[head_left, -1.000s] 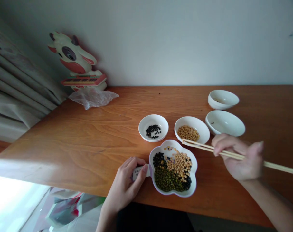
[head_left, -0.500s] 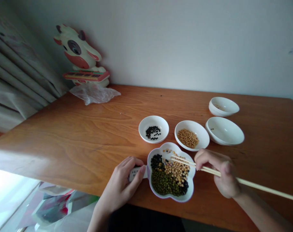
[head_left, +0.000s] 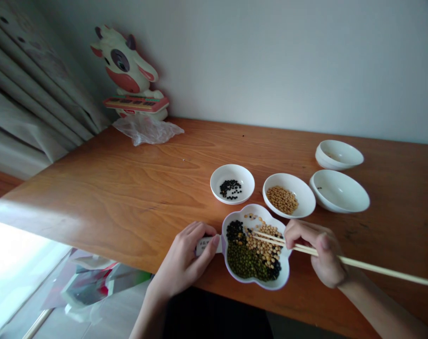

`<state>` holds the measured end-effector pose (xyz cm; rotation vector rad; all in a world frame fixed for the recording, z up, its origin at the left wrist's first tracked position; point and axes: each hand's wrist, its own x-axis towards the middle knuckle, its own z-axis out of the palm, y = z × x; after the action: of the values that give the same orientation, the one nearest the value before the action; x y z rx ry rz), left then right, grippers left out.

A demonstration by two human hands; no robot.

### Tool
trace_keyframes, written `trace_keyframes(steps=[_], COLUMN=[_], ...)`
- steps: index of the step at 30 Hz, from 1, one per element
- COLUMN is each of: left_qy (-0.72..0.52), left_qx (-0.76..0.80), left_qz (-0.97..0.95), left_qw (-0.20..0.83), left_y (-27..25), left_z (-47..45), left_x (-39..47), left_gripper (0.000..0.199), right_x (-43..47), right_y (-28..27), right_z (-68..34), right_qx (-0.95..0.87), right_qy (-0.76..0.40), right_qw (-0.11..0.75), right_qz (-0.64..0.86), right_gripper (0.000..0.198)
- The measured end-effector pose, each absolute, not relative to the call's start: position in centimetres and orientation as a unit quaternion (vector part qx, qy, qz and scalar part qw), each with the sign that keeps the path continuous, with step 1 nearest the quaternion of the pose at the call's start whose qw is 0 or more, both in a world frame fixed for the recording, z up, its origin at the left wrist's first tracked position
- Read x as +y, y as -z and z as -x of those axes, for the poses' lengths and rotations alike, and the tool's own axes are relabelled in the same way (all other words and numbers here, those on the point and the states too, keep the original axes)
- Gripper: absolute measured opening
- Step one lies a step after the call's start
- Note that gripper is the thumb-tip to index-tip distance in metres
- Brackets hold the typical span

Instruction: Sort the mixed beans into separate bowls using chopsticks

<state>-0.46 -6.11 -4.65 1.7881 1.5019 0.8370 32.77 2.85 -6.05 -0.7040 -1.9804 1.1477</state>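
My left hand (head_left: 191, 259) grips the handle of a flower-shaped white dish (head_left: 287, 275) with a lilac rim, at the table's front edge. Inside it lie green beans (head_left: 247, 260), black beans (head_left: 234, 230) and pale yellow soybeans (head_left: 265, 243). Closed around a pair of chopsticks (head_left: 379, 268), my right hand (head_left: 318, 249) is at the dish's right side. The chopstick tips are slightly apart among the soybeans; whether they pinch one I cannot tell. Just behind the dish stand a white bowl (head_left: 247, 175) with some black beans and another white bowl (head_left: 307, 200) with soybeans.
At the right, a white bowl (head_left: 344, 188) holds a few tiny dark bits, with another white bowl (head_left: 344, 155) behind it. A cow-shaped toy keyboard (head_left: 138, 101) and a crumpled plastic bag (head_left: 152, 131) sit at the back left. Below the table's left edge is a bin-like container (head_left: 90, 287).
The whole view has shifted, so things appear a little further right. The chopstick tips have moved slightly left and down within the dish. Both hands keep their holds.
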Motion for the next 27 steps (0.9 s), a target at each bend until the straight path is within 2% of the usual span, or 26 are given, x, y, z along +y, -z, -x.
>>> trace_keyframes(steps=[12, 17, 23, 27], left_qy=[-0.319, -0.318, -0.318, -0.318], left_qx=[0.576, 0.575, 0.574, 0.573], left_qz=[-0.682, -0.682, -0.682, -0.684], left_qw=[0.32, 0.32, 0.322, 0.322], left_y=[4.6, 4.6, 4.6, 4.6], left_z=[0.5, 0.5, 0.5, 0.5], left_x=[-6.1, -6.1, -6.1, -6.1], left_gripper=[0.023, 0.022, 0.022, 0.022], right_x=[2.9, 2.7, 4.5, 5.2], right_y=[5.7, 4.6, 2.6, 2.0], right_z=[-32.3, -32.5, -35.2, -35.7], right_qx=[-0.762, -0.737, -0.624, -0.571], right_qy=[-0.437, -0.421, -0.354, -0.352], right_qw=[0.387, 0.451, 0.613, 0.628], right_qz=[0.279, 0.275, 0.331, 0.393], right_gripper=[0.068, 0.073, 0.079, 0.078])
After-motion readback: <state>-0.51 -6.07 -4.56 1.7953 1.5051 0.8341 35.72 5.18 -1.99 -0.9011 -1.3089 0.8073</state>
